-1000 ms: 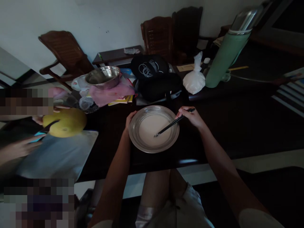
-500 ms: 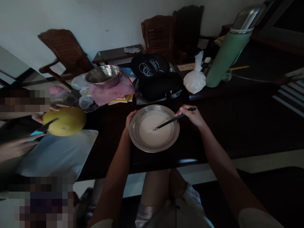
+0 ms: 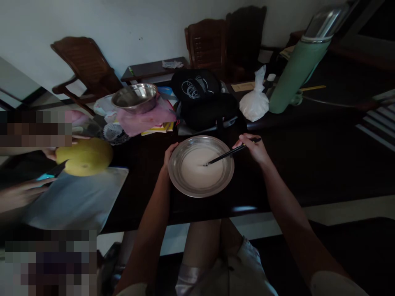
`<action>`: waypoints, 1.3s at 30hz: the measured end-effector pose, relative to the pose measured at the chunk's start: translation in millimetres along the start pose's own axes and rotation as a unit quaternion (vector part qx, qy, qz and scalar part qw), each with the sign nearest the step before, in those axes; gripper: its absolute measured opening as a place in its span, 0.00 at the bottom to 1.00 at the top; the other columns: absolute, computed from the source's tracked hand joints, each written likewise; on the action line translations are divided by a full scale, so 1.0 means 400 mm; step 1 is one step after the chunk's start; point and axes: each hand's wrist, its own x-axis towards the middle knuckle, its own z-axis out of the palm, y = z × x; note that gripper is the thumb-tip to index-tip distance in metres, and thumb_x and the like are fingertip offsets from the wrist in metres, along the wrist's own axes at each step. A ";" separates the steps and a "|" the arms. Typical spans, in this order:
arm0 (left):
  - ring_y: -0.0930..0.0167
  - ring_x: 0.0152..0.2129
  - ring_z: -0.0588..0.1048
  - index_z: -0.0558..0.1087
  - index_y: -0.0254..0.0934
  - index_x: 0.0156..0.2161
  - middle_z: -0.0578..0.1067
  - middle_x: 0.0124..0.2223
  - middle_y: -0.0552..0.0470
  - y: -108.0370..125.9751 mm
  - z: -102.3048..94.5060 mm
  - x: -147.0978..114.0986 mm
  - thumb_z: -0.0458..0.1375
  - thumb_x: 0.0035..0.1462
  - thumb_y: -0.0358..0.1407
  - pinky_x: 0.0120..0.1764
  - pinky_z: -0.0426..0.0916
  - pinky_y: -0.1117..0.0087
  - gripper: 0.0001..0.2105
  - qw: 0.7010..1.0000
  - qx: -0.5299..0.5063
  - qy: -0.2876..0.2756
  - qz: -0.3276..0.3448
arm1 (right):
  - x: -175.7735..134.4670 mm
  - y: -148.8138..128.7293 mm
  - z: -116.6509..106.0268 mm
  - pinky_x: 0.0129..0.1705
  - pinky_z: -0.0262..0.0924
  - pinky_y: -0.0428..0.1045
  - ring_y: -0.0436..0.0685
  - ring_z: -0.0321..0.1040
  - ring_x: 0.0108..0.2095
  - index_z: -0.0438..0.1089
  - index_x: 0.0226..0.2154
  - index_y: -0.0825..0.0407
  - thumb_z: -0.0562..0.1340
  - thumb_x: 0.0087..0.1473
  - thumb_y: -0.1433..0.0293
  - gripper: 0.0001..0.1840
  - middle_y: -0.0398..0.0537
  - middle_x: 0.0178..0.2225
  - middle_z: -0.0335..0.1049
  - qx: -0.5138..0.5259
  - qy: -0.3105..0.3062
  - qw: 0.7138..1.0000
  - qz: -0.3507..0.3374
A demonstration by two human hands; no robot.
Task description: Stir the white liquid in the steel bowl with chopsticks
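Note:
A wide metal bowl stands on the dark table in front of me. In it is a smooth, off-white liquid. My left hand grips the bowl's left rim, its fingers partly hidden by the bowl. Above the right rim, my right hand is closed around black chopsticks. They slant down to the left, and their tips dip into the liquid near the middle of the bowl.
At left, another person's hand holds a knife by a yellow-green pomelo, beside a translucent mat. Behind my bowl lie a black case and a second metal bowl. A tied white bag and green thermos stand right.
My right hand has shifted slightly right, and the chopstick tips have moved a little right and up in the liquid. The other person's knife has drawn slightly left.

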 end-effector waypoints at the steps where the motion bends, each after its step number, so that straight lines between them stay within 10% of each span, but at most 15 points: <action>1: 0.63 0.33 0.80 0.76 0.40 0.27 0.77 0.22 0.55 0.001 0.001 -0.002 0.60 0.49 0.38 0.36 0.74 0.65 0.06 1.000 -0.002 -0.001 -0.002 | 0.000 0.001 0.000 0.37 0.68 0.51 0.56 0.75 0.27 0.72 0.19 0.49 0.64 0.52 0.49 0.23 0.45 0.23 0.77 0.001 -0.011 1.000 0.002; 32: 0.66 0.29 0.79 0.76 0.37 0.26 0.77 0.22 0.55 0.005 0.004 -0.003 0.60 0.50 0.36 0.36 0.72 0.69 0.06 1.000 -0.019 0.008 -0.005 | 0.002 0.003 -0.002 0.35 0.67 0.50 0.55 0.75 0.26 0.73 0.19 0.49 0.65 0.53 0.53 0.21 0.44 0.22 0.77 0.026 0.008 1.000 -0.009; 39: 0.68 0.26 0.77 0.77 0.36 0.27 0.77 0.22 0.55 0.001 0.001 -0.002 0.60 0.50 0.37 0.34 0.71 0.70 0.06 1.000 -0.018 -0.008 0.000 | -0.004 -0.001 0.015 0.40 0.67 0.50 0.56 0.77 0.31 0.75 0.21 0.49 0.65 0.52 0.52 0.20 0.45 0.25 0.79 0.007 -0.067 0.998 -0.005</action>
